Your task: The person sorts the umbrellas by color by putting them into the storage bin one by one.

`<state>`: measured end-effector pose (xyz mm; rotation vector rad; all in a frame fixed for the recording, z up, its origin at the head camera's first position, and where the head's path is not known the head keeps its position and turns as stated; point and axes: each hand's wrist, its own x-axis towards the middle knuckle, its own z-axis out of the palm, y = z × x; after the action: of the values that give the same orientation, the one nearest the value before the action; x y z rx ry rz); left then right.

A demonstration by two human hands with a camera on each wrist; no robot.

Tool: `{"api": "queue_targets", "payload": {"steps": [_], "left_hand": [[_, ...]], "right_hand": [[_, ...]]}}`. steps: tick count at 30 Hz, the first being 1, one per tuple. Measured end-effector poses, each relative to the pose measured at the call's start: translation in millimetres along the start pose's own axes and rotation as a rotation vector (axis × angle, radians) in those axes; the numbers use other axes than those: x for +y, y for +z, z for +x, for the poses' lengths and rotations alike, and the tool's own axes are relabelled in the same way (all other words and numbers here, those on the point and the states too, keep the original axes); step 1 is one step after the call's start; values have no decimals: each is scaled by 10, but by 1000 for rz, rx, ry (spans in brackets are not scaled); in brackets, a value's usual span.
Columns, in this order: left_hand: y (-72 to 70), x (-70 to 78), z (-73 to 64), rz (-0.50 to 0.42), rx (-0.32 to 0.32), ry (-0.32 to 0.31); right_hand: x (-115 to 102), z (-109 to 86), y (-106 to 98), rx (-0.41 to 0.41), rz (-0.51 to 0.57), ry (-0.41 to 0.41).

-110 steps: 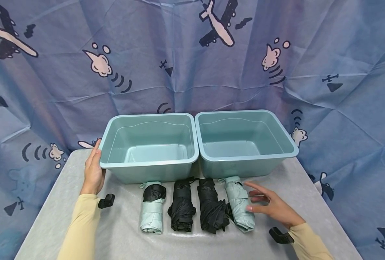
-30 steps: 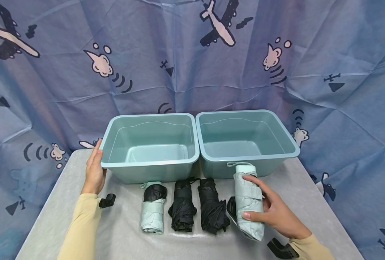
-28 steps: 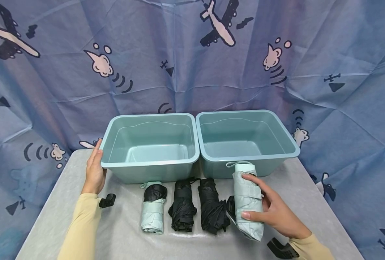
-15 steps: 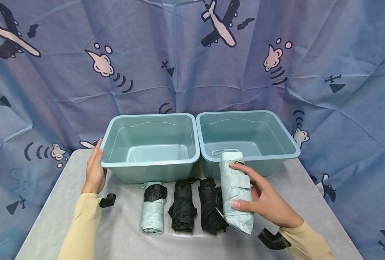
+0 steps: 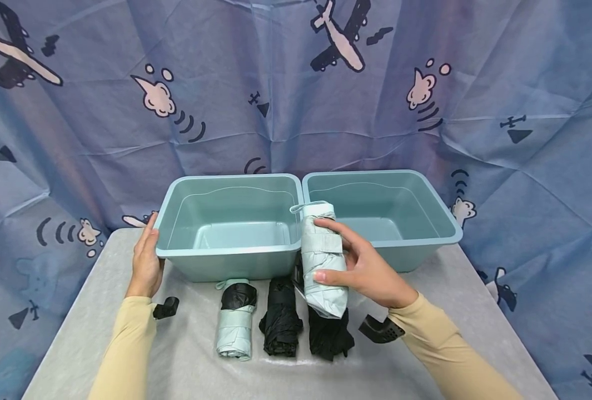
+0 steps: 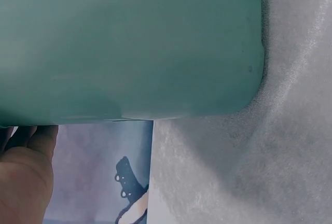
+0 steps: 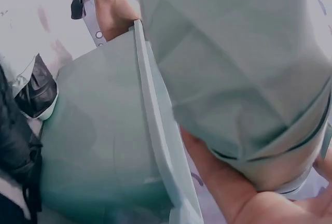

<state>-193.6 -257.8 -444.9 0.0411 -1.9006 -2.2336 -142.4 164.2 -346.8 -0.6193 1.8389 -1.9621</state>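
My right hand point(image 5: 371, 272) grips a folded pale green umbrella point(image 5: 321, 250), thumb on the near side and fingers round the far side. It is raised above the table, its wrist-strap end overlapping the gap between two teal plastic bins. In the right wrist view the umbrella's cloth point(image 7: 233, 68) fills much of the picture. My left hand point(image 5: 144, 264) lies with straight fingers against the outer left side of the left bin point(image 5: 230, 265). The left wrist view shows that bin's side wall point(image 6: 129, 53). The right bin point(image 5: 416, 242) stands beside it; both bins' visible floors are bare.
In front of the bins lie another pale green umbrella point(image 5: 233, 330) with a black band, a black folded umbrella point(image 5: 280, 322) and a second black one point(image 5: 329, 336), partly covered by the held umbrella. A blue printed curtain point(image 5: 215, 83) hangs behind the table point(image 5: 185, 361).
My right hand took hold of the rightmost pale green umbrella, lifted it and carried it left and up towards the gap between the bins. My left hand stays on the left bin.
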Motion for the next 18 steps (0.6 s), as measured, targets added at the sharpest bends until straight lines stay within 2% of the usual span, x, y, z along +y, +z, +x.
{"api": "queue_targets", "payload": {"steps": [10, 18], "left_hand": [[1, 7, -4, -26, 30, 0], [17, -10, 5, -36, 46, -2]], "right_hand": [[25, 642, 183, -74, -36, 18], [-51, 1127, 367, -119, -2, 32]]}}
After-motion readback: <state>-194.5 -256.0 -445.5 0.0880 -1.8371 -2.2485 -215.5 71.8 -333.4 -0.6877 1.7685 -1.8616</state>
